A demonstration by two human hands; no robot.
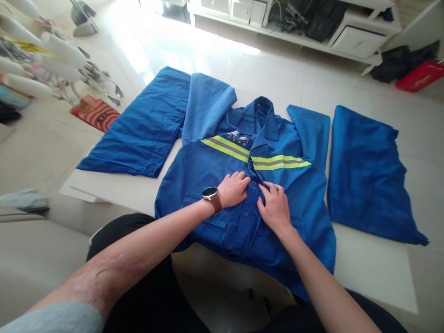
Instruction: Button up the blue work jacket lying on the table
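Note:
A blue work jacket [215, 171] lies front up, with yellow-green and grey reflective stripes across its chest and a white printed logo on one side. Its collar points away from me, and its front placket carries several buttons. My left hand [234, 189], below a watch with a brown strap [215, 201], is closed with curled fingers on the placket beside a button [254, 183]. My right hand [275, 206] grips the opposite front edge between thumb and fingers. A short gap separates the hands. Lower buttons [246, 213] show between them; the fingertips' exact hold is partly hidden.
Folded blue cloth [138, 125] lies left of the jacket, and another blue cloth piece [364, 180] lies to the right, both on a white tabletop [378, 263]. Beyond stand a white cabinet [360, 41], a red box [421, 76] and a striped paper bag [95, 113].

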